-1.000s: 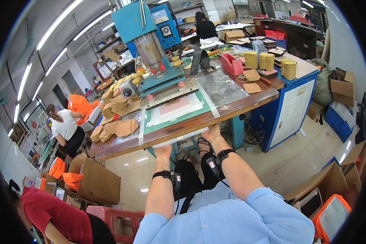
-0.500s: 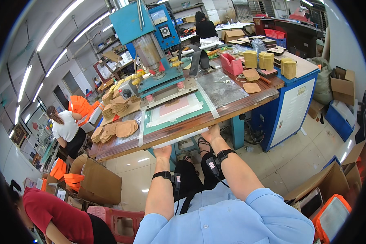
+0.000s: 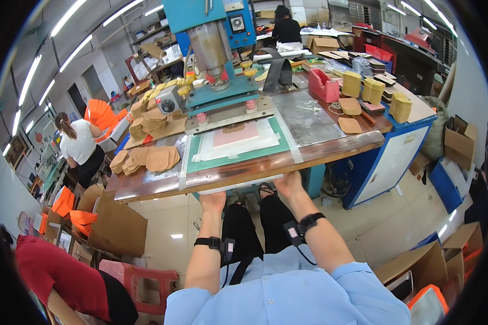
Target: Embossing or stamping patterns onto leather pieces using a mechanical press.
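Note:
My left hand [image 3: 213,201] and my right hand [image 3: 288,184] reach under the front edge of a wooden work table [image 3: 331,157], palms turned up. A long white strip or bar [image 3: 238,186] runs below the table edge between them, and both hands meet its ends. My fingers are hidden beneath the tabletop, so their grip does not show. Above them on the table lies a green mat [image 3: 200,176] with white sheets [image 3: 265,147] and a pink piece [image 3: 235,136]. A small brown leather piece [image 3: 233,128] sits under the blue-green press [image 3: 222,93].
Stacks of tan leather pieces [image 3: 161,158] lie left on the table. To the right are a metal plate [image 3: 309,119], a red tape dispenser [image 3: 323,85] and yellow bundles [image 3: 373,91]. A blue cabinet [image 3: 385,168] adjoins the table. A person in red [image 3: 59,273] is at lower left, near a red stool [image 3: 157,279].
My view has shifted, and the table edge sits a little lower in the picture. Both hands stay under the edge at the white strip. The leather pieces and press look unchanged.

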Demonstrator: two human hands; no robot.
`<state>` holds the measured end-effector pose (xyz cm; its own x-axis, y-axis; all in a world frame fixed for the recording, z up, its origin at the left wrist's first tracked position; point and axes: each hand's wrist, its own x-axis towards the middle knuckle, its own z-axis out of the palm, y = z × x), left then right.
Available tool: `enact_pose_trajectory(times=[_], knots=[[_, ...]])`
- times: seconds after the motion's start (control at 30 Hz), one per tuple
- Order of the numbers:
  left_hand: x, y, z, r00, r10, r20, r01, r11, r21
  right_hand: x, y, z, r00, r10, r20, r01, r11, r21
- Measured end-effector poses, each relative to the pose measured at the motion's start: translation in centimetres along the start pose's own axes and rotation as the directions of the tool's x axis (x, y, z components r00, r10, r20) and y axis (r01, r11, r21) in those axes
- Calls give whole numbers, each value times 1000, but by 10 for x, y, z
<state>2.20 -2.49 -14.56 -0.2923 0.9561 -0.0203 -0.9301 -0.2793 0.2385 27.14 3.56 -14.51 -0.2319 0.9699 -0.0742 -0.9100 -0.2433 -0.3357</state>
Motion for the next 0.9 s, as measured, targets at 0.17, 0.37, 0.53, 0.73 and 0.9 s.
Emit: enact_pose_trajectory(times=[0.17,0.37,0.53,0.73,0.9], knots=[[-40,19,0,899,-424,-107,426,793,436,-42,-61,-27,901,434,-18,-246,475,-845],[-81,48,79,610,-787,95,379,395,837,-79,-98,127,667,719,194,209,68,-975],[-32,37,147,840,-461,286,-29,488,872,-8,-54,177,650,657,383,695,-310,-648],[15,29,126,913,-268,307,-248,230,941,86,-14,154,787,501,361,611,-717,-336],[4,28,129,928,-247,279,-242,169,955,95,-6,172,864,470,178,501,-778,-378]])
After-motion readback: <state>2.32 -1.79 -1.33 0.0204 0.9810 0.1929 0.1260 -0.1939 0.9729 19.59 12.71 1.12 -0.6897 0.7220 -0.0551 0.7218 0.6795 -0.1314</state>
